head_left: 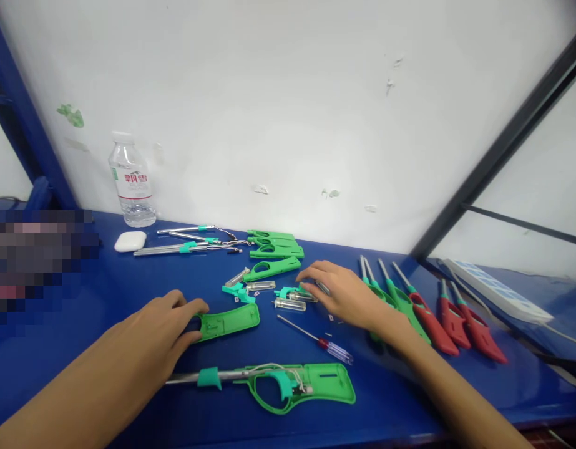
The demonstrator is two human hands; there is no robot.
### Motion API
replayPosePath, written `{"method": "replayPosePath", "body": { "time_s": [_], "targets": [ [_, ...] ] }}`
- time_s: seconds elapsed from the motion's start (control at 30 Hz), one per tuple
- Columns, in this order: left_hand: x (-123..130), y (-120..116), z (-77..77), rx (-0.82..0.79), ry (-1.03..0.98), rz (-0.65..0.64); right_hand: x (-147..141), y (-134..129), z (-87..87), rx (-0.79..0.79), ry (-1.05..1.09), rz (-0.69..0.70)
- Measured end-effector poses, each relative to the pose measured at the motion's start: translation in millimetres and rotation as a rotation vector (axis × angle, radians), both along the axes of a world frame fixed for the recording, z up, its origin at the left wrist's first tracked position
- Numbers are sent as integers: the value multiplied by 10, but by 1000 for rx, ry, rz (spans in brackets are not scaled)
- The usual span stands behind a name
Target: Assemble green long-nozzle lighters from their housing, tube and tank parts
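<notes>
My left hand (pixel 168 327) grips the left end of a loose green handle shell (pixel 231 321), its hollow inner side up. My right hand (pixel 341 293) is closed with bent fingers over the small parts, and a bit of a clear fuel tank (pixel 322 287) shows between its thumb and fingers. Beside it lie other clear fuel tanks (pixel 290 305) and teal triggers (pixel 241 292). Nearest me rests an opened green gas lighter (pixel 327 381), with its metal tube, wires and teal trigger set in the half shell. A screwdriver (pixel 332 350) with a clear and red handle lies between.
Metal lighter tubes with wires (pixel 185 248) and green shells (pixel 273 251) lie toward the wall. Green lighters (pixel 407 308) and red lighters (pixel 479 333) are at right, near a power strip (pixel 500 290). A water bottle (pixel 132 187) and a white case (pixel 130 241) stand back left.
</notes>
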State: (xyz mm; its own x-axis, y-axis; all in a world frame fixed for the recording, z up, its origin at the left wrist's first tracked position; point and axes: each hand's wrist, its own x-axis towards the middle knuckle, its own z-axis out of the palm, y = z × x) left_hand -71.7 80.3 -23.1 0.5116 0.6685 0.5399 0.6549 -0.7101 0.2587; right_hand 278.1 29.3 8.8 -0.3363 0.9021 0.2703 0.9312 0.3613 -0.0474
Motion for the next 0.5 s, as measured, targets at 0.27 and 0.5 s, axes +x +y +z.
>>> {"method": "replayPosePath", "body": {
  "time_s": [0.27,0.5],
  "targets": [
    [-41,3,6,-144,289,-63,97,-3,76,-70,-60,-8],
    [57,-38,-7,-104,265,-140,78,-5,-2,-102,-106,4]
  ]
}}
